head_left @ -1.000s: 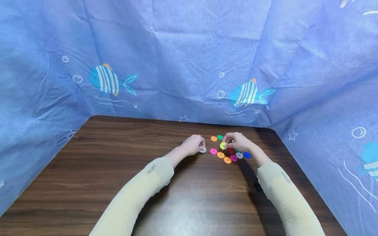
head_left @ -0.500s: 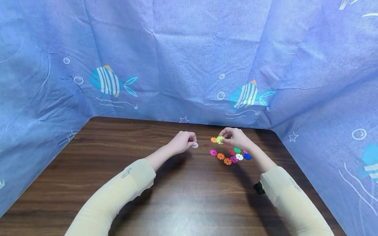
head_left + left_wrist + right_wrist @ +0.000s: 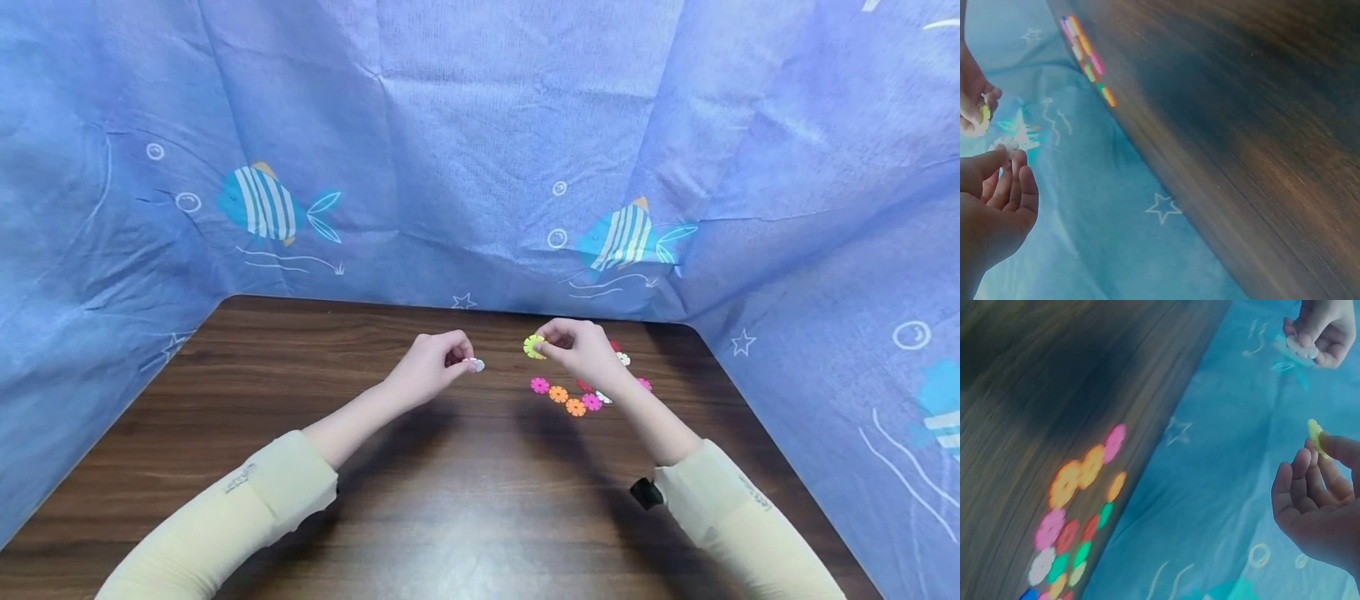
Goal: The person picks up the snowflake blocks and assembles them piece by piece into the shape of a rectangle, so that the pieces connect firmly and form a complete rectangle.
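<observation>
Two flower-shaped plastic discs held above the tabletop, one per hand.
Left hand (image 3: 431, 367) fingers pinch a white flower-shaped plastic disc (image 3: 476, 364); right hand (image 3: 581, 350) fingers pinch a yellow-green flower-shaped plastic disc (image 3: 533, 346), the two apart in the air. Loose coloured discs (image 3: 566, 398) lie on the dark wooden tabletop (image 3: 465, 500) beneath the right hand. Judging by this, joining is in hand; slots must line up.
</observation>
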The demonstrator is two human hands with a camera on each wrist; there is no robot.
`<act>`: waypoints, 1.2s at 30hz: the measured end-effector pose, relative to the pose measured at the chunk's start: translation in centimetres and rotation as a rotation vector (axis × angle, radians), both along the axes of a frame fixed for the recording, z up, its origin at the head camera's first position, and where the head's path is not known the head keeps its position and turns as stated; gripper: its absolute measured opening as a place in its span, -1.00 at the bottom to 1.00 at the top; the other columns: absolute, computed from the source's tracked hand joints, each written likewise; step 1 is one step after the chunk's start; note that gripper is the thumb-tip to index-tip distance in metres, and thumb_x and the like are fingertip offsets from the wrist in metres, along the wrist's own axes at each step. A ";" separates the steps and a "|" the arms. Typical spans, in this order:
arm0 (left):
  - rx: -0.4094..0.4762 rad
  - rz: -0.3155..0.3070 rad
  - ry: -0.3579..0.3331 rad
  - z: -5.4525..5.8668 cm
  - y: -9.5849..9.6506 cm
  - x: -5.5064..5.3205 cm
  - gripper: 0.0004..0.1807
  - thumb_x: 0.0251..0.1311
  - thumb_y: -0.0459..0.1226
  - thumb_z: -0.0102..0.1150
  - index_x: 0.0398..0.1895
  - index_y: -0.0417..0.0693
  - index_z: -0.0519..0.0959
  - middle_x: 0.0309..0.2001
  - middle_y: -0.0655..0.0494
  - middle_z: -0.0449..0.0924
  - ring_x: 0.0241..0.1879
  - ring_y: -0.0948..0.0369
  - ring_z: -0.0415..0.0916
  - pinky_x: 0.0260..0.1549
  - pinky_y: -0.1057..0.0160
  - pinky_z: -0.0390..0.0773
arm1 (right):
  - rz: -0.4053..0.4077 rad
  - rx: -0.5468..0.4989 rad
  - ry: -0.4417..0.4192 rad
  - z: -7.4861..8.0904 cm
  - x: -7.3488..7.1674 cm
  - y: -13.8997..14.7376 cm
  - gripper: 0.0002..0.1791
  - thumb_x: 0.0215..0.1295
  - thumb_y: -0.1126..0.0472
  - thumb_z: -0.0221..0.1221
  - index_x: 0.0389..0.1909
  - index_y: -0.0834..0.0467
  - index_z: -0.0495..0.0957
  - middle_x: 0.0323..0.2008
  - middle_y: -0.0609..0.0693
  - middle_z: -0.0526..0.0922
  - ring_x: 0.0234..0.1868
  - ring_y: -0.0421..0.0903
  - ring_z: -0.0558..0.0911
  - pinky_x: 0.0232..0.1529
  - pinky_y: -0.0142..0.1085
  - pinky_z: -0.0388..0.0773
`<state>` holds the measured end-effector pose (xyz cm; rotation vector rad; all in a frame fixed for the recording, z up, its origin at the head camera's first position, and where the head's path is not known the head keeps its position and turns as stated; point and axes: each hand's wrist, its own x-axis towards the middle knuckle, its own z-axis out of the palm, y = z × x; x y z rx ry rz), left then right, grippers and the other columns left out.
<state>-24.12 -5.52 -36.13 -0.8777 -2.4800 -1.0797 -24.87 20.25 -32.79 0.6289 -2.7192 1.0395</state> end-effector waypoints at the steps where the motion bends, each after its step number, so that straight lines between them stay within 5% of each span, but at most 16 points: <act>1: 0.015 0.004 0.005 0.2 -0.2 0.3 -0.81 0.02 -0.31 0.36 -0.53 -0.02 0.49 -0.60 0.27 0.53 -0.59 0.38 0.35 -0.55 0.40 0.39 | 0.005 -0.021 -0.007 0.2 0.3 -0.2 -0.88 0.15 0.15 0.31 -0.32 0.09 0.65 -0.47 -0.01 0.70 -0.47 -0.16 0.62 -0.43 -0.35 0.47; 16: 0.294 0.032 0.090 1.5 -1.8 3.8 -0.90 0.01 -0.30 0.38 -0.47 0.01 0.61 -0.50 0.27 0.67 -0.54 0.40 0.52 -0.53 0.32 0.56 | 0.089 -0.270 -0.179 0.6 3.7 -4.2 -0.74 0.14 0.14 0.32 -0.15 0.11 0.64 -0.53 0.02 0.70 -0.51 -0.08 0.66 -0.49 -0.37 0.50; 23: 0.299 0.051 0.072 1.3 -1.8 4.8 -0.95 0.03 -0.27 0.38 -0.45 0.03 0.66 -0.46 0.30 0.68 -0.52 0.42 0.55 -0.52 0.41 0.54 | 0.104 -0.378 -0.278 0.1 4.3 -5.3 -0.71 0.16 0.15 0.31 -0.11 0.16 0.62 -0.52 0.07 0.70 -0.51 -0.01 0.69 -0.28 -0.17 0.63; 36: 0.301 0.040 0.093 0.5 -1.1 5.8 -0.96 0.05 -0.30 0.36 -0.43 0.00 0.67 -0.49 0.32 0.65 -0.56 0.43 0.51 -0.54 0.35 0.55 | 0.078 -0.463 -0.439 -0.3 5.1 -5.8 -0.68 0.15 0.12 0.32 -0.11 0.18 0.61 -0.48 0.24 0.69 -0.48 0.03 0.71 -0.11 -0.22 0.60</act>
